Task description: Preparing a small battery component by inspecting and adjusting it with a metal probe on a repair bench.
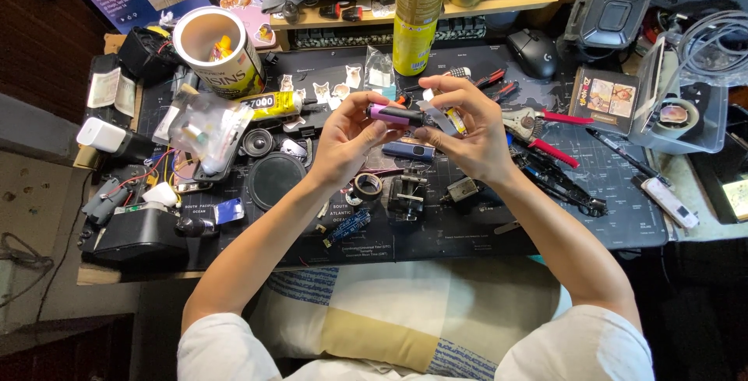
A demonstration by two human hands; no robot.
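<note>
Crosswise, the purple cylinder (387, 114) lies left-to-right, left hand (348, 143) and right hand (467, 128) each grasping one end.

A small pink-purple cylinder (387, 114) lies level, lifted above the middle of the table, its left end pinched in the left hand's fingers (360, 120). Its dark right end meets a grey strip (441, 118) with a yellow-marked piece, gripped by the right hand's fingers (460, 108).

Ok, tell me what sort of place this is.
Most likely a hobbyist's electronics repair desk at home. Red-handled pliers, a small bench vise and loose wired parts crowd the dark desk mat, while both hands hold a pink cylindrical cell.
</note>
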